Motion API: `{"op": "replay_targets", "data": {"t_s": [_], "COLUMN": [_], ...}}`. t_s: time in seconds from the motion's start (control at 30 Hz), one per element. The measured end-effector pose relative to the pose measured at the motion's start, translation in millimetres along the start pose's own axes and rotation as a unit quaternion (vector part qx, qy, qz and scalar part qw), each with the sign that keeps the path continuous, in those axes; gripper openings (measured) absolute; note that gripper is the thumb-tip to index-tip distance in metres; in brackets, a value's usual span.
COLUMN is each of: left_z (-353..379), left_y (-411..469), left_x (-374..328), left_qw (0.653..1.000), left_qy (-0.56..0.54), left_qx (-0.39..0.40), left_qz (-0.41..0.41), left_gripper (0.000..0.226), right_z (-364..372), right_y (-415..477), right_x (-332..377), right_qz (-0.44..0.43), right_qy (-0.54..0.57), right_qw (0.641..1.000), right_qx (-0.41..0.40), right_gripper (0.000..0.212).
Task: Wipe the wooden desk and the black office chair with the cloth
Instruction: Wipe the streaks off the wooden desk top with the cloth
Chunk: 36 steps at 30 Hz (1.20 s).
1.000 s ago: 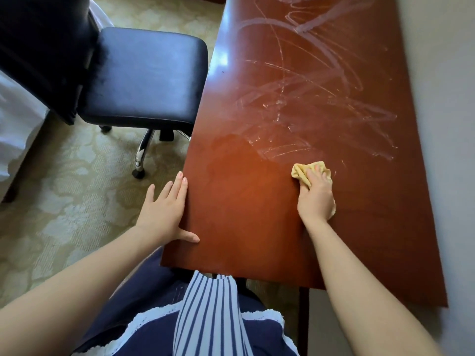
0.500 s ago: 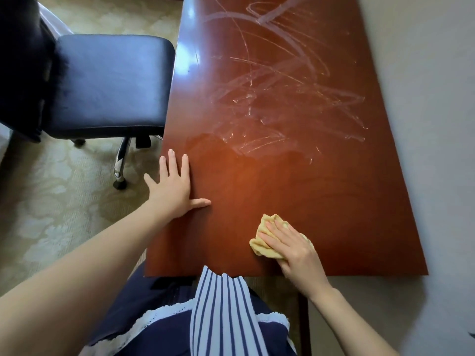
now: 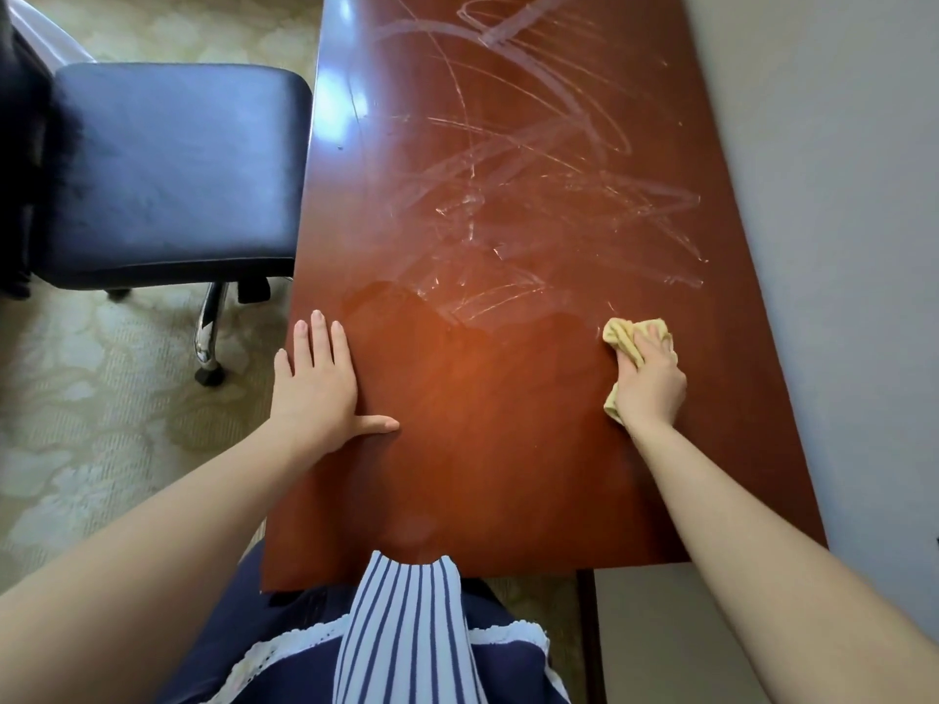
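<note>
A: Cloth (image 3: pixel 622 335) bunched under the right hand (image 3: pixel 653 386), fingers curled over it, pressing it onto the bench (image 3: pixel 508 475).

B: Left hand (image 3: pixel 317 388) flat, fingers straight, bracing. Smears (image 3: pixel 533 205) lie just beyond the right fingertips, so I'd push forward in overlapping strokes. Chair (image 3: pixel 167 170) comes later.

Soft, even daylight, sharp centre. White glare on desk (image 3: pixel 508 475) along far left edge; warm orange glow mid-surface. Wide-angle bowing at borders. Back of chair (image 3: pixel 167 170) dark, smeared.

Head camera looks steeply down over the desk (image 3: pixel 508 449), seemingly close.
</note>
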<state>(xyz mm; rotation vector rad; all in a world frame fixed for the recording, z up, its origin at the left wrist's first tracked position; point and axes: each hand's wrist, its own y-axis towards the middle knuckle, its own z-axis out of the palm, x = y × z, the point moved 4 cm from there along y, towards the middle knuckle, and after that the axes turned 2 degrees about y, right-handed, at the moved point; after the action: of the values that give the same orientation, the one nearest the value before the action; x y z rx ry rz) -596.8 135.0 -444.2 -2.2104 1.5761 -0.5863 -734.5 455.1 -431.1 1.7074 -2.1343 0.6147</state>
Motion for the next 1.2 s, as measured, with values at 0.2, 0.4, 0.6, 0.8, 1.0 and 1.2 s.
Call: {"op": "replay_targets", "data": {"t_s": [0.2,0.4,0.6,0.8,1.0,1.2], "left_z": [-3.7,-8.4,-8.7,-8.0,-6.5,-5.4], "left_y": [0.8,0.6,-1.5,-1.4,-0.5,1.6], "left_x": [-3.7,-3.4,-4.1,-3.8,-3.4,-4.9], "left_qw": [1.000,0.999,0.999,0.999,0.999,0.999], "left_qy": [0.025,0.045,0.044,0.040,0.045,0.044], "left_qx": [0.013,0.015,0.017,0.015,0.004,0.005], "left_qz": [-0.006,-0.008,-0.009,-0.010,-0.009,-0.010], "left_gripper": [0.138,0.136,0.136,0.136,0.136,0.137], "right_z": [41.3,84.8,84.2,43.0,13.4,25.0], "right_y": [0.3,-53.0,-98.0,-105.5,-46.4,17.2], "right_x": [63.4,111.8,109.3,55.6,24.5,49.0], "right_qz": [0.005,-0.135,-0.338,-0.466,-0.420,-0.206], "right_qy": [-0.040,-0.022,0.001,-0.026,-0.081,-0.069], "right_qw": [0.999,0.987,0.920,0.855,0.885,0.968], "right_qx": [0.035,0.089,0.200,0.225,0.187,0.123], "right_gripper": [0.041,0.045,0.045,0.049,0.060,0.042]}}
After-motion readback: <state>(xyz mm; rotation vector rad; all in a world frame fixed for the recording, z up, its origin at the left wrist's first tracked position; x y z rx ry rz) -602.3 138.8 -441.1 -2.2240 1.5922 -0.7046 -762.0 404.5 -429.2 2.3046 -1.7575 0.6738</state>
